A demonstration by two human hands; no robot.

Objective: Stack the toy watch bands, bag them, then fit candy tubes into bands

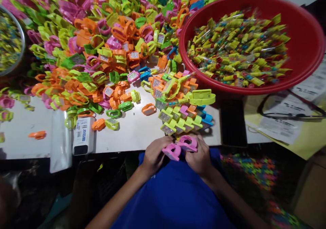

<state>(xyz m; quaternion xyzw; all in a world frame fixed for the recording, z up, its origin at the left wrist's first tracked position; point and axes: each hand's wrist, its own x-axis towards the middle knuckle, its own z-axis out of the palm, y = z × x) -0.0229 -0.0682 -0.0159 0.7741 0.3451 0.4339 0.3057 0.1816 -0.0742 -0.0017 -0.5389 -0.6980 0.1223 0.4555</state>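
Observation:
Just past the table's front edge, my left hand (154, 154) is closed on a pink plastic toy watch (172, 152). Close beside it, my right hand (200, 158) grips a second pink toy watch (187, 142). The two watches are side by side and seem to touch; my fingertips are partly hidden behind them. Directly beyond my hands stand neat rows of yellow-green toy watches (178, 122), with orange ones (163, 86) behind. A loose yellow-green watch (202, 97) and a thin tube of coloured candies (177, 102) lie on top of these rows.
A large heap of mixed toy watches (114, 35) covers the table's back and left. At right stands a red basin (303, 35) of candy tubes, with a dark phone (233, 123), glasses (290, 115) and papers in front. A white box-shaped device (83, 135) sits at the front left.

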